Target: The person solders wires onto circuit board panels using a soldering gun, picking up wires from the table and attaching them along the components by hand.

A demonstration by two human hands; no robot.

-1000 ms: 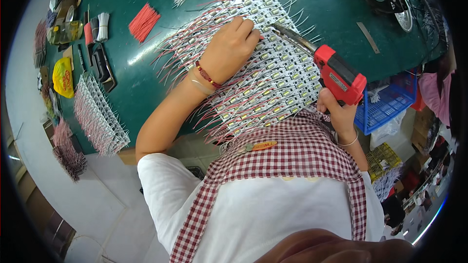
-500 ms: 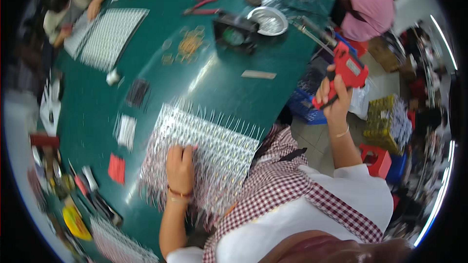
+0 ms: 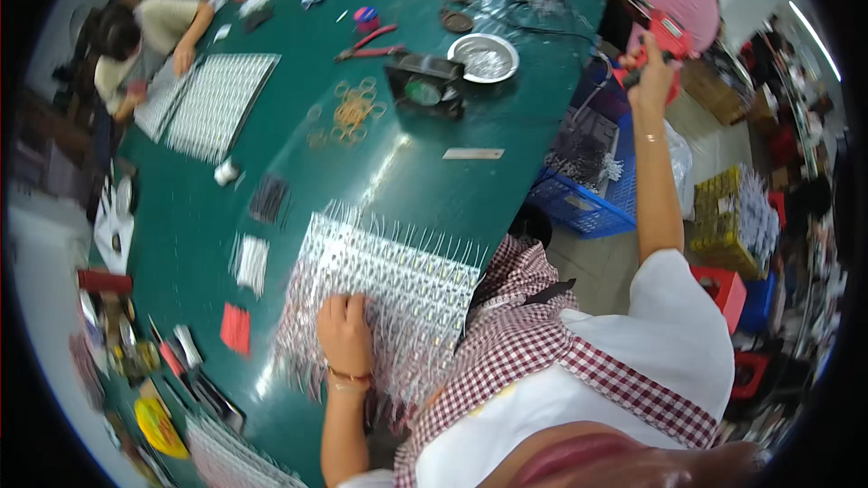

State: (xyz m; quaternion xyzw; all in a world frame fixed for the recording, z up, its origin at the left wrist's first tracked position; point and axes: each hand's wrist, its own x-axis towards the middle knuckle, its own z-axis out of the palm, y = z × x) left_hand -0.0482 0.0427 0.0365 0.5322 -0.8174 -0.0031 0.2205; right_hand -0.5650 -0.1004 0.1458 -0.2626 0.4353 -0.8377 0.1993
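A white panel of small modules in rows (image 3: 407, 269), fringed with thin wires, lies on the green table in front of me. My left hand (image 3: 344, 330) rests on its left part, fingers bent and close together. The fingertips are turned down among the wires, so what they pinch, if anything, is hidden. Out to the far right, raised beyond the table edge, my right hand (image 3: 647, 81) is wrapped round the black grip of a red pistol-shaped tool (image 3: 669, 33). The tool's front end is hard to make out against the person in pink.
Left of the panel lie white (image 3: 254, 262), dark (image 3: 268, 198) and red (image 3: 236, 329) bundles. Beyond it are rubber bands (image 3: 355, 111), a black fan-like box (image 3: 425, 89), a metal bowl (image 3: 484, 56) and red-handled pliers (image 3: 371, 47). A blue crate (image 3: 588, 212) stands right. Two people work nearby.
My right hand has swung the red tool farther away and to the right, arm stretched out. My left hand stays on the panel. The view has shifted slightly.
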